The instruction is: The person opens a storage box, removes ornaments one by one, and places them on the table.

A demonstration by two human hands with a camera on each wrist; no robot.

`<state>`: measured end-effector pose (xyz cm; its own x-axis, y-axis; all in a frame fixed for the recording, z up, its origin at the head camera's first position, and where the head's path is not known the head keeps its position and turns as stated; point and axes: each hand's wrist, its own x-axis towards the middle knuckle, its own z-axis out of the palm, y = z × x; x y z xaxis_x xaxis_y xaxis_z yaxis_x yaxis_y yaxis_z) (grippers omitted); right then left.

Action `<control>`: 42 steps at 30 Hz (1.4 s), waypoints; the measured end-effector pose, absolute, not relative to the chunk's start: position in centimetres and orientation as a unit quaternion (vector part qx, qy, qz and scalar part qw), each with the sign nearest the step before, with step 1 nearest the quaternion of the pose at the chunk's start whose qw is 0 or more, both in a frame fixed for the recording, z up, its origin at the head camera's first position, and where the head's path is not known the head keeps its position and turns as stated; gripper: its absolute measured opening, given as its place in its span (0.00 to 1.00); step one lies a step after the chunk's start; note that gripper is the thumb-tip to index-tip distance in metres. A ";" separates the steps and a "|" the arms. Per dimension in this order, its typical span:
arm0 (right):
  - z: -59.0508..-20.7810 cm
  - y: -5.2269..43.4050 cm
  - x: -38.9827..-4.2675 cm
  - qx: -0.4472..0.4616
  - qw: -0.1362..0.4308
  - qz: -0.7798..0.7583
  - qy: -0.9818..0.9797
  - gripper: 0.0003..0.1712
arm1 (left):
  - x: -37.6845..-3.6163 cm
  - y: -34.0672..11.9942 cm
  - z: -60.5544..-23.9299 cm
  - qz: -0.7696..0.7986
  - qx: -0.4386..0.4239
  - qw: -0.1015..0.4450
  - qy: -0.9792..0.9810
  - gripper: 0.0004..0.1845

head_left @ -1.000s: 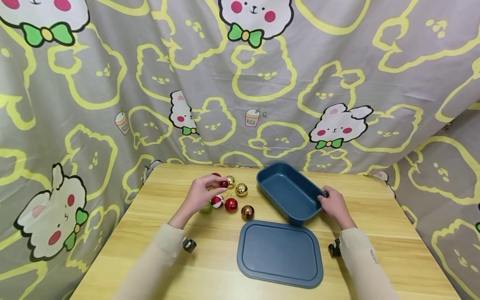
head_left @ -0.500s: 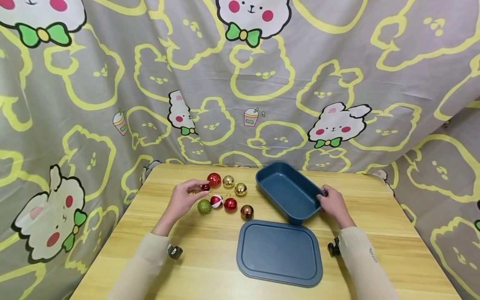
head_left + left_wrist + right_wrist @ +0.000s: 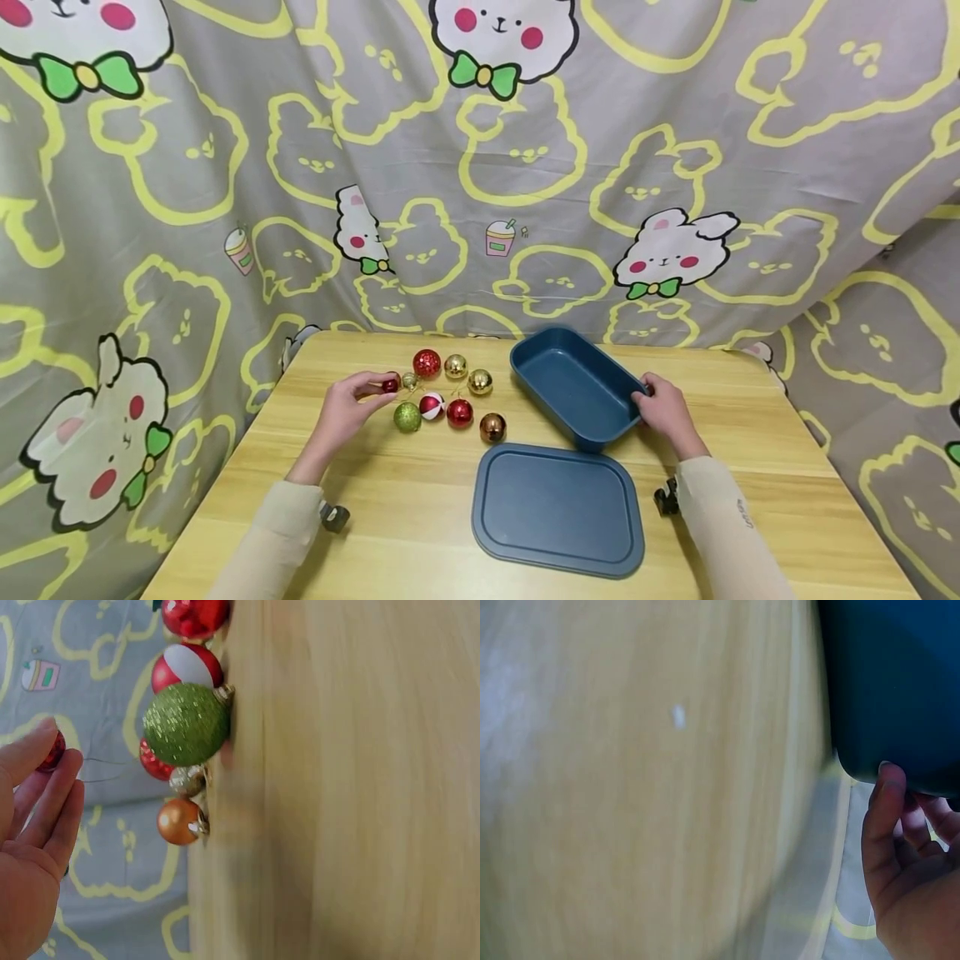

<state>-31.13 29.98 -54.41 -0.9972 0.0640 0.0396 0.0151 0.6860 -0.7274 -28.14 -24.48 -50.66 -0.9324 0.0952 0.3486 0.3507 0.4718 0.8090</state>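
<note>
Pinching a small red bauble (image 3: pixel 390 384) in my left hand (image 3: pixel 341 412) at frame centre-left, my right hand (image 3: pixel 663 410) grips the blue tray (image 3: pixel 573 385).

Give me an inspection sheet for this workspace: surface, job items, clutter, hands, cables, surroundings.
Surface: light wooden table, bare in front.
Job items: small red bauble pinched in the left hand; blue box, nothing inside, tilted, held at its right edge by the right hand; blue lid flat on the table in front of it.
Clutter: loose baubles beside the box: red glitter ball, two gold balls, green glitter ball, red-and-white ball, shiny red ball, copper ball.
Hands: both busy, as above.
Cables: nothing seen.
Surroundings: grey curtain with cartoon bunnies behind and beside the table.
</note>
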 end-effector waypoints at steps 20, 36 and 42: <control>-54.5 29.6 -31.0 -0.027 0.030 0.391 -0.919 0.05 | -27.8 -27.2 -52.9 -0.434 -0.079 0.080 -0.894 0.19; -54.5 29.8 -31.1 -0.032 0.038 0.396 -0.917 0.05 | -28.1 -26.8 -53.5 -0.443 -0.090 0.049 -0.891 0.19; -54.4 29.8 -31.0 -0.032 0.035 0.398 -0.916 0.04 | -28.3 -26.6 -53.7 -0.444 -0.085 0.037 -0.891 0.19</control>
<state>-31.04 29.76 -54.40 -0.9955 0.0857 0.0392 0.0300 0.6818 -0.7309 -28.29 -26.56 -53.66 -0.9829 0.1191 0.1406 0.1840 0.5920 0.7847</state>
